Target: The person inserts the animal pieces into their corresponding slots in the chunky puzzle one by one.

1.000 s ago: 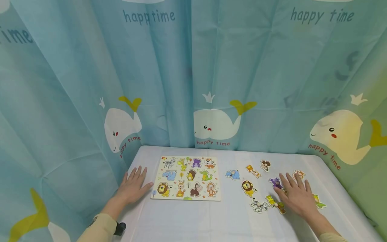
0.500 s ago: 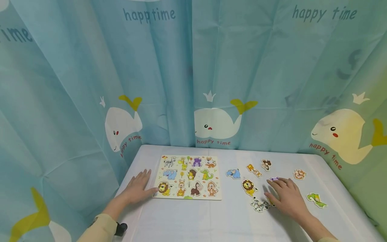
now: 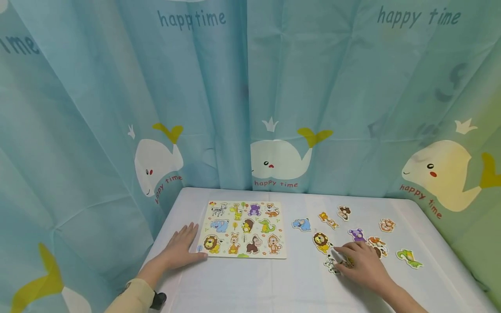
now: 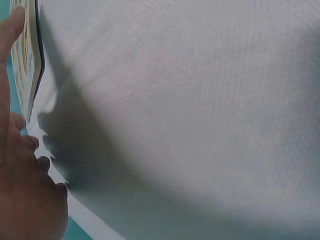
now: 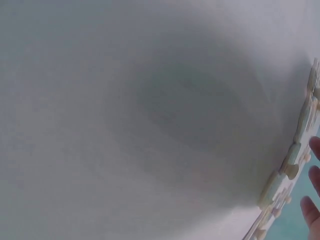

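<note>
While the left hand (image 3: 181, 251) is lying flat with relaxed fingers on the table (image 3: 250, 282), thumb touching the puzzle board (image 3: 243, 229), the right hand (image 3: 362, 263) is resting over the zebra piece (image 3: 331, 262) beside the lion piece (image 3: 321, 241), its grip indiscernible.

Open bench (image 3: 250, 282) along the near edge and in the strip between the puzzle board (image 3: 243, 229) on the left and the loose animal pieces (image 3: 325, 219) scattered on the right. Curtain (image 3: 250, 100) closing the far side and both flanks. Left hand (image 3: 181, 251) against the board's near-left corner; right hand (image 3: 362, 263) among the pieces.
</note>
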